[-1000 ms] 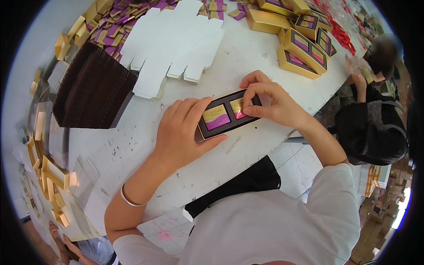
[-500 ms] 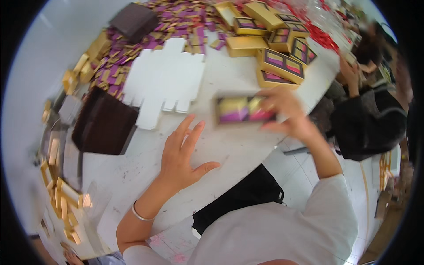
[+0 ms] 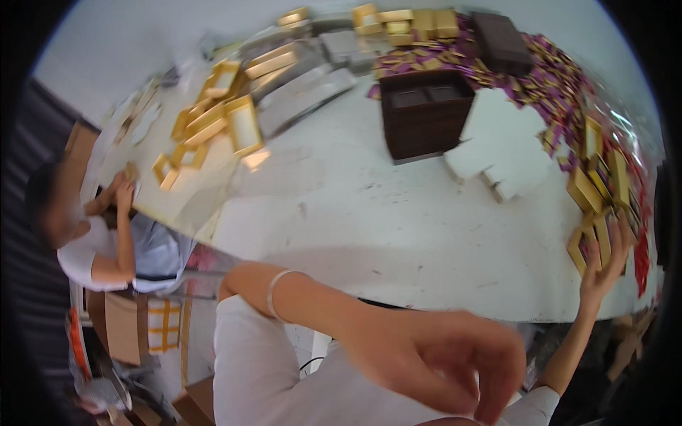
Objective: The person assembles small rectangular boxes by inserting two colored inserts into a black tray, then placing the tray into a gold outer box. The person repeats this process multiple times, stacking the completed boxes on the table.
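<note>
My left hand (image 3: 444, 355) is close to the camera at the lower middle, slightly blurred. Its fingers bend loosely downward, apart from the thumb, and nothing shows between them. At the far right, my right hand (image 3: 607, 259) reaches to a heap of gold boxes. Its thumb and fingers are around a gold box (image 3: 602, 236) at the near end of the heap; the fingers partly cover it. Other gold boxes (image 3: 584, 190) lie just beyond, some with dark windowed tops.
A dark brown box (image 3: 426, 117) and flat white cardboard blanks (image 3: 508, 138) lie on the white table (image 3: 320, 213). Small purple-and-gold pieces (image 3: 558, 78) are heaped behind. Empty gold trays (image 3: 243, 124) and clear plastic (image 3: 305, 99) are leftward. Another person (image 3: 99, 248) sits at left.
The view has swung left. My right hand has carried the windowed gold box to the heap. My left hand has come off the table toward me, its spread fingers now bent.
</note>
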